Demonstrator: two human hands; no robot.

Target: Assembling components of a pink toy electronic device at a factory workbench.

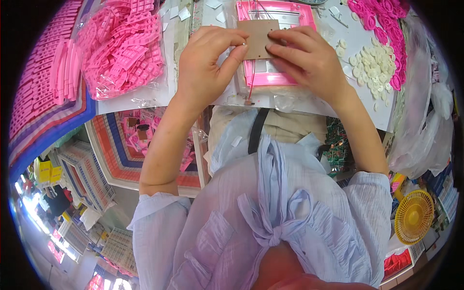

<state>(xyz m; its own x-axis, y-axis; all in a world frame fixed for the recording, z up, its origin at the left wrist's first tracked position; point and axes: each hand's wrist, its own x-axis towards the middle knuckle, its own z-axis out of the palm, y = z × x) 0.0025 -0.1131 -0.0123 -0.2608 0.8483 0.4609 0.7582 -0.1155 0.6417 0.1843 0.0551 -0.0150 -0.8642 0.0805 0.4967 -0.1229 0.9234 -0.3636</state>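
Note:
A flat brown square circuit board with small holes is held over an open pink plastic housing. My left hand pinches at the board's left edge, with a tiny pale spot by the fingertips that I cannot make out. On the right edge, my right hand grips the board with its fingertips, the other fingers curled. Thin red wires run out below the board toward a small part near the table's front edge. The board's underside is hidden.
At left lie a clear bag of pink keypad pieces and rows of pink strips. To the right are a pile of white round pieces and pink rings. Clear plastic bags hang at the right edge.

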